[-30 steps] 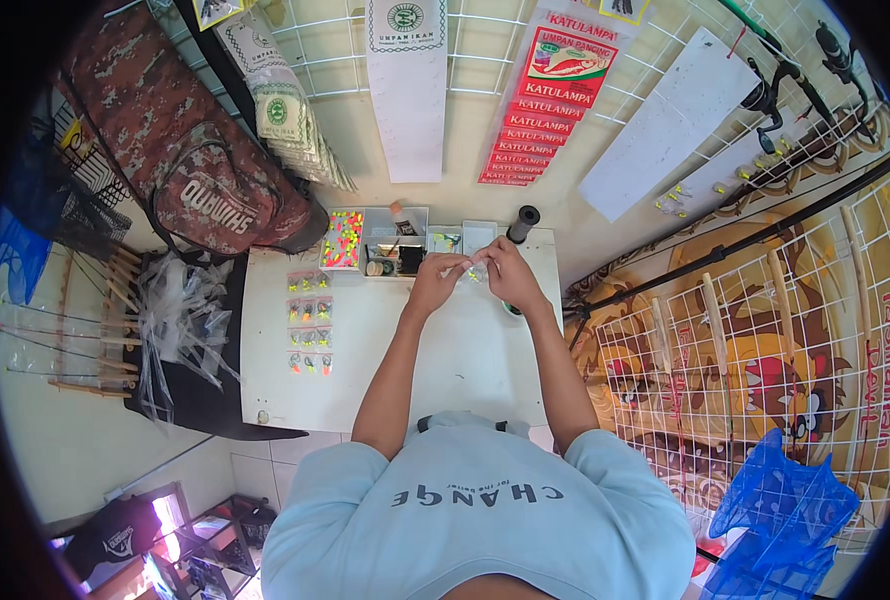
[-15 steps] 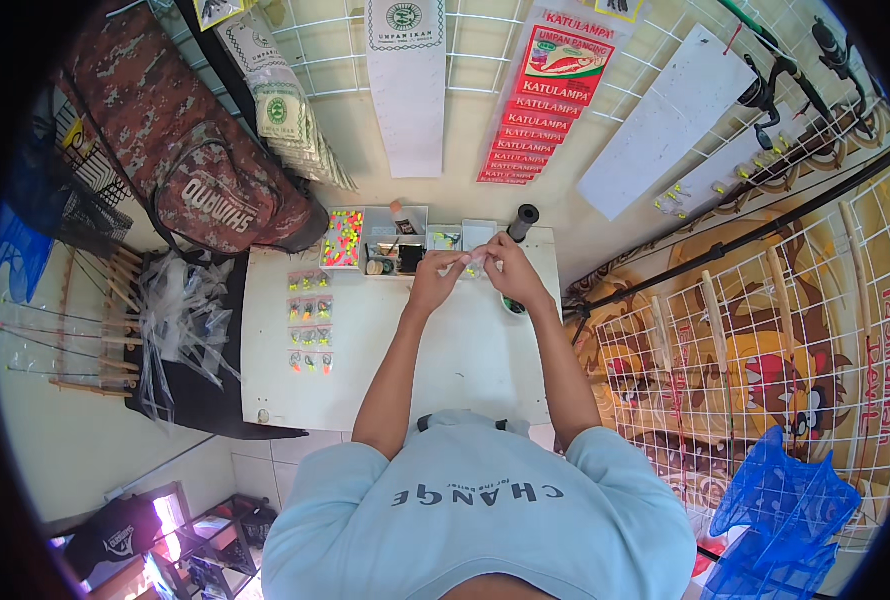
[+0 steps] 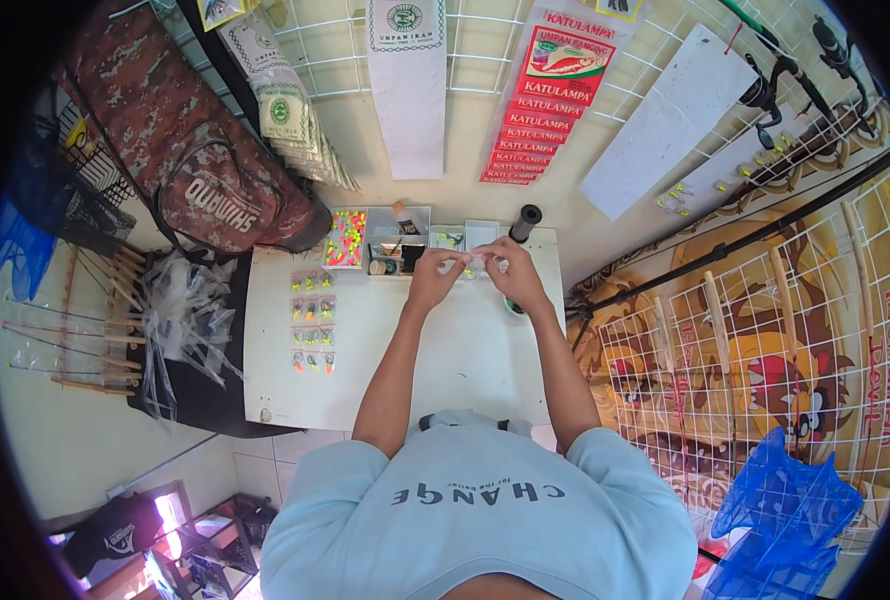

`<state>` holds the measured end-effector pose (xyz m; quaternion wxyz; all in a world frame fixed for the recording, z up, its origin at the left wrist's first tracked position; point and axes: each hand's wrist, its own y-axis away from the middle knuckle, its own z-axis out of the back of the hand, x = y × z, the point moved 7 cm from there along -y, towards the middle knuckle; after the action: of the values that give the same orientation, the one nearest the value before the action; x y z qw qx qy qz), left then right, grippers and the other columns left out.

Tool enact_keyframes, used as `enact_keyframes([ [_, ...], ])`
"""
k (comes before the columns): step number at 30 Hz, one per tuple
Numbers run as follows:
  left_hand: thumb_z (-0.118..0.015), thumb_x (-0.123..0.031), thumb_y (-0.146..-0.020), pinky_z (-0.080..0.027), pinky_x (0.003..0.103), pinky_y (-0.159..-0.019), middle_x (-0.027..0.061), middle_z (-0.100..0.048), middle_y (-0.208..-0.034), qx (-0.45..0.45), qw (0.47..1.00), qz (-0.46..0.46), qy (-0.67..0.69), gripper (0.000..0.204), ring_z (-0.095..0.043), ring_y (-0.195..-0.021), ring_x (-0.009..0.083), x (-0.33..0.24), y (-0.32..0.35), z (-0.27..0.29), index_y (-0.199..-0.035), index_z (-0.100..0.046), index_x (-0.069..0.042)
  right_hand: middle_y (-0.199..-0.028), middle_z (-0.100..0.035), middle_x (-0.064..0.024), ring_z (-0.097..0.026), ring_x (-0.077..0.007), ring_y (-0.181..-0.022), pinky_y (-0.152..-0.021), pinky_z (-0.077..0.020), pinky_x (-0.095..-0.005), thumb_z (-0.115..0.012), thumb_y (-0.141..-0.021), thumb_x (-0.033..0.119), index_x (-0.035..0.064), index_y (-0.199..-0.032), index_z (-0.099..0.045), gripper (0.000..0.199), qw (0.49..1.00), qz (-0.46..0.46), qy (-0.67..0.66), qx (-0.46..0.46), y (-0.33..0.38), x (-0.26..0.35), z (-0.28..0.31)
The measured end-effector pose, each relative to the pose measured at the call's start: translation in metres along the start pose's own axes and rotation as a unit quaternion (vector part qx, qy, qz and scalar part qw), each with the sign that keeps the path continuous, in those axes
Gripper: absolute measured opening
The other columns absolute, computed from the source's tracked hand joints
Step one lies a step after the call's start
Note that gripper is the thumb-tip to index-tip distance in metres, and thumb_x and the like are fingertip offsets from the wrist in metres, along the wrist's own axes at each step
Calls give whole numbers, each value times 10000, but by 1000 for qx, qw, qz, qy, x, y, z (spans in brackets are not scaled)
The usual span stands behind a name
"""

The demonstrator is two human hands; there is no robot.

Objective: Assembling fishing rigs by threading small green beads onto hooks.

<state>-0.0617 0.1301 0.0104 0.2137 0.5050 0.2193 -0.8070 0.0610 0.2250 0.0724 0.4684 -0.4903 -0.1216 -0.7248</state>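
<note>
A small, pale item (image 3: 476,257) is pinched by left hand (image 3: 438,278); right hand (image 3: 513,274).

Remote view: I log a white table (image 3: 385,350) under the hands (image 3: 438,280). Left of them, packets (image 3: 313,308) in rows; beyond, leftward, a bright-filled tray (image 3: 345,268) and divided box (image 3: 422,222).

Bright, even light spreads over my white rectangular table (image 3: 395,370). Left of it, crumpled clear plastic bags (image 3: 187,310) catch whitish glints; beyond its near left corner, a narrow upright pane (image 3: 170,520) glares violet-white. Right of the table, the white wire grid panel (image 3: 705,345) bows with lens distortion. At its far edge, the small pale item (image 3: 476,257) between my bare left hand (image 3: 438,277) and bare right hand (image 3: 512,273) looks too indistinct to read.
</note>
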Motion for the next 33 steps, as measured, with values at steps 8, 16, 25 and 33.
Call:
enact_keyframes([
  [8, -711, -269, -824, -481, 326, -728, 62, -691, -936, -28, 999, -11, 26, 193, -588, -915, 193, -4, 7, 1, -926, -728, -106, -896, -643, -102, -635, -214, -819, -714, -496, -309, -662, -827, 130, 35, -987, -659, 186, 997, -64, -26, -27, 9, -22, -9],
  [16, -705, -229, -827, -477, 309, -746, 54, -694, -931, -34, 999, -12, 33, 177, -579, -907, 190, -7, 14, 7, -947, -722, -99, -881, -631, -108, -596, -259, -853, -722, -486, -357, -662, -824, 140, 28, -912, -652, 142, 997, -52, 24, -56, 20, -15, -18],
  [25, -683, -228, -858, -483, 300, -783, 55, -679, -973, -39, 997, 11, 65, 184, -556, -972, 173, -5, 31, 3, -948, -710, -70, -820, -647, -103, -580, -247, -818, -669, -456, -345, -679, -812, 135, 20, -844, -660, 121, 990, -73, 27, -118, 39, -11, -16],
  [33, -681, -225, -860, -485, 298, -777, 53, -679, -969, -48, 997, -2, 57, 179, -582, -934, 156, -11, 54, 6, -947, -709, -72, -862, -664, -63, -620, -154, -799, -678, -485, -295, -693, -826, 158, 31, -901, -670, 149, 987, -106, -33, -113, 64, -15, -27],
])
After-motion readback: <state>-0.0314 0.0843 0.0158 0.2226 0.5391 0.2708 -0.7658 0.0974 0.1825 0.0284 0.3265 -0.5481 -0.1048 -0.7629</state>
